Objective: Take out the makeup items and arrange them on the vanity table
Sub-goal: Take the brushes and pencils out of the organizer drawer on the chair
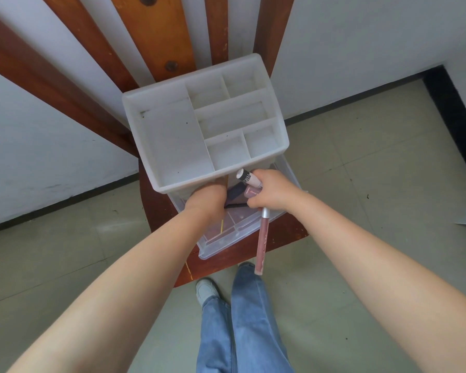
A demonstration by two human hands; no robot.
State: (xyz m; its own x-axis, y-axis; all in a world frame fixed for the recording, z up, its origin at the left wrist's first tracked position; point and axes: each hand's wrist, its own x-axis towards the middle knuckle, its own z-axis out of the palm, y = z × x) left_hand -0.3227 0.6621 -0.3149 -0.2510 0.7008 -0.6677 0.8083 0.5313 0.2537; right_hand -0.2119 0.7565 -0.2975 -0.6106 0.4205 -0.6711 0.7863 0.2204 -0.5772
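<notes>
Nearest, the right hand (271, 191) grips a long pink lip-gloss tube (261, 239) plus several small cosmetics above the clear plastic drawer (218, 244), where the left hand (205, 201) reaches inside, grip hidden; the overfull bundle could slip.

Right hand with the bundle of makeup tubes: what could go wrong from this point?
1. The right hand grips several items at once; the long pink lip gloss tube hangs down out of the fist and could slip to the floor.
2. The clear drawer is pulled far out of the white organizer, which sits on a chair seat; the left hand reaching inside could tip or drag it off.
</notes>
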